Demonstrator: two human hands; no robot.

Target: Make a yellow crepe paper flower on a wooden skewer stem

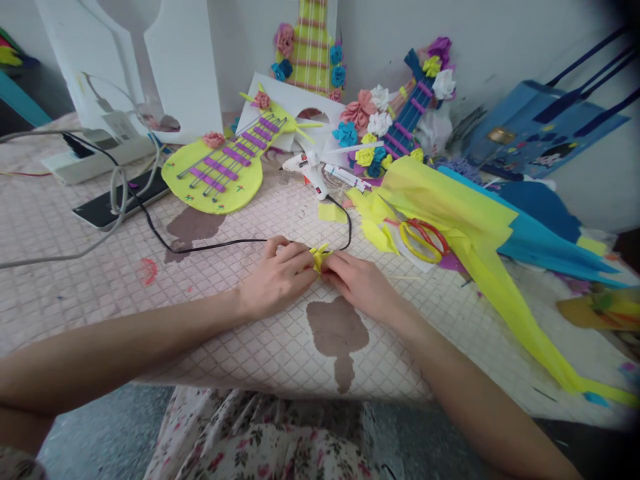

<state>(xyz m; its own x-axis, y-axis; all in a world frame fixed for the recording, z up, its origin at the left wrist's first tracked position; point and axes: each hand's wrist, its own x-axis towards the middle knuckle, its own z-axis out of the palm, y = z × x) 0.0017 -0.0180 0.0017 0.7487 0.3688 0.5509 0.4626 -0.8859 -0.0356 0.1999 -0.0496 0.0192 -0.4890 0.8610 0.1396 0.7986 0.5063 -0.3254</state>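
Observation:
Between my two hands is a small crumpled piece of yellow paper (319,259), gathered like a little flower. My left hand (280,277) pinches it from the left with bent fingers. From the right, the fingertips of my right hand (357,280) close on its other side. Both hands rest low over the quilted tablecloth (260,360). Just behind them runs the black cord of a white glue gun (310,175). A small yellow paper square (332,213) lies beyond my hands.
A yellow paper lute (220,170) with purple strips lies at the back left, near a phone (120,200) and a power strip (100,157). Scissors (424,240) sit among yellow crepe sheets (450,200) on the right. Behind stand paper flowers (367,113) and a blue bag (540,133).

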